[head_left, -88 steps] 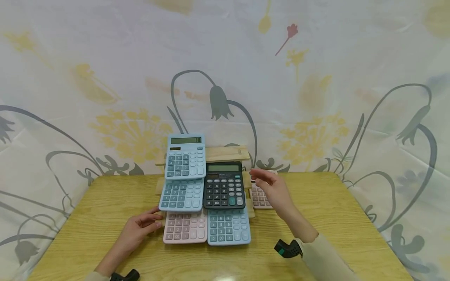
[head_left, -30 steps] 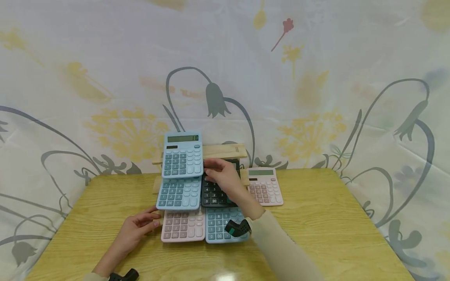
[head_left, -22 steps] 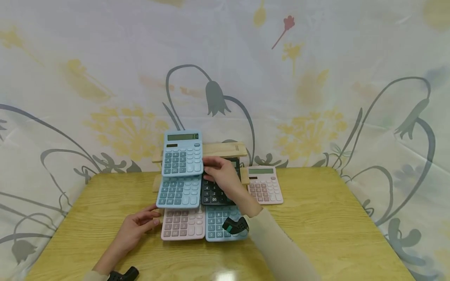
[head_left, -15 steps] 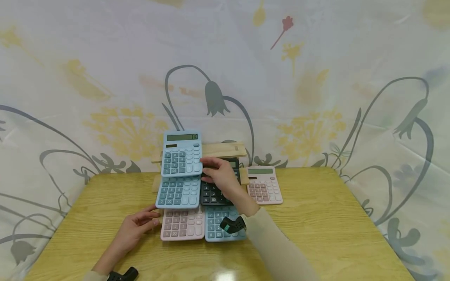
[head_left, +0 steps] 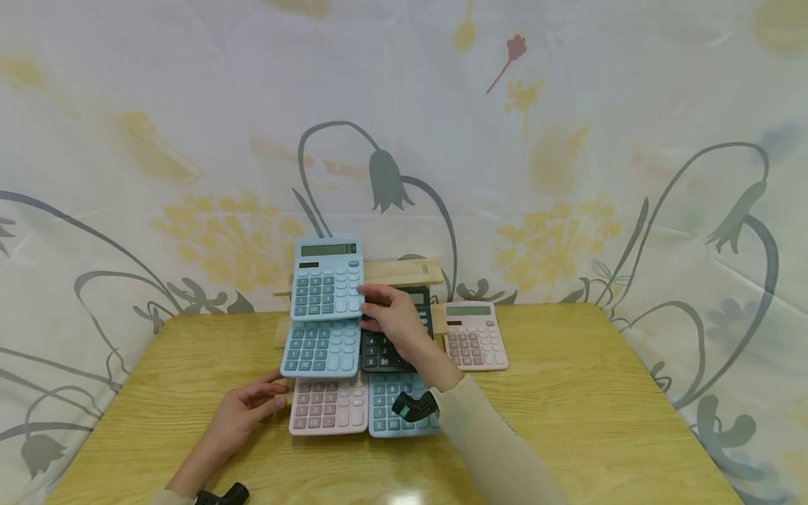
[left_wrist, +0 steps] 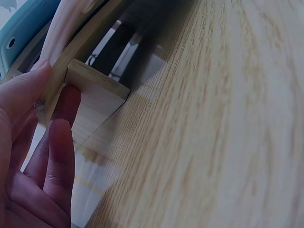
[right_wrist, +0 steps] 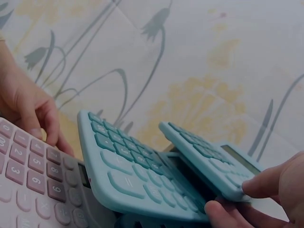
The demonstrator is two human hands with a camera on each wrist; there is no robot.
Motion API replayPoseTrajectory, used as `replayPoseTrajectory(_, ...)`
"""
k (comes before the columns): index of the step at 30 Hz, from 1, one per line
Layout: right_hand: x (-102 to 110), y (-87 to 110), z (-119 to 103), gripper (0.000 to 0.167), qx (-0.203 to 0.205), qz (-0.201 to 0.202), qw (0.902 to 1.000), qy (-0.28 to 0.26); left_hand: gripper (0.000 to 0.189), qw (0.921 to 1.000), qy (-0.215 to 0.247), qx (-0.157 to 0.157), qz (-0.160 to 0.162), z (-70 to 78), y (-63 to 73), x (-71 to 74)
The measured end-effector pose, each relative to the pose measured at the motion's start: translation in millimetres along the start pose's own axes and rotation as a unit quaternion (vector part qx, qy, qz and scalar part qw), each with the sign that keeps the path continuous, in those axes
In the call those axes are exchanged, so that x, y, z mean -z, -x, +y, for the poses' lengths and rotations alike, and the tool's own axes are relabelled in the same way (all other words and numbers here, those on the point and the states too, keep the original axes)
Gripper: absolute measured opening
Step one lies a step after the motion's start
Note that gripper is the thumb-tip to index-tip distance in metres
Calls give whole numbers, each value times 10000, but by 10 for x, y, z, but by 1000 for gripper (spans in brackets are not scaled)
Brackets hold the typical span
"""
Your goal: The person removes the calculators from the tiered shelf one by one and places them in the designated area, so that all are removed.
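Observation:
My right hand [head_left: 399, 319] pinches the right edge of the topmost light blue calculator [head_left: 327, 280]; in the right wrist view its thumb [right_wrist: 263, 183] lies on the calculator's edge, with fingers beneath. This calculator leans on the upper level of a tiered wooden stand [head_left: 404, 271], its display lit. My left hand [head_left: 236, 417] grips the stand's lower left side, thumb on the rail and fingers behind it in the left wrist view. Below the top calculator sits a second blue calculator [head_left: 320, 351]. A black calculator [head_left: 379, 361] is partly covered by my right hand.
On the lowest tier stand a pink calculator [head_left: 328, 407] and another blue calculator [head_left: 386, 407], the latter partly behind my right wrist. A second pink calculator [head_left: 475, 337] lies right of the stand on the wooden table [head_left: 568, 407]. A patterned cloth [head_left: 404, 105] hangs behind.
My right hand has moved left from beside the black calculator, over the right pink one, to the top blue calculator's edge, uncovering that pink calculator. My left hand stays in place.

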State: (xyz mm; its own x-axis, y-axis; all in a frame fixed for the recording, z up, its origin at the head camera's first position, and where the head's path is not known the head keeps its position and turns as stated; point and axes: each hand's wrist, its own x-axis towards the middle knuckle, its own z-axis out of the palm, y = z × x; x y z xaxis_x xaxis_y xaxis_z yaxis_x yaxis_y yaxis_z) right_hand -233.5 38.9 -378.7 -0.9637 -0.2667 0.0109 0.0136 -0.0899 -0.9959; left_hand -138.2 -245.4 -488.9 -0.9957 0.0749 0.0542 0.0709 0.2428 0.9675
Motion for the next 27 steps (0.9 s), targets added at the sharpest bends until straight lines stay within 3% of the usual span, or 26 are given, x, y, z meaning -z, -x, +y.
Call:
replayPoseTrajectory(16, -49, -14, 13, 37, 59, 49, 10000, 41, 20, 10000, -9, 36, 2, 0, -1, 11)
replayPoseTrajectory(27, -46, -9, 7, 36, 139, 57, 9998, 105, 20, 9999, -18, -112, -100, -1, 6, 11)
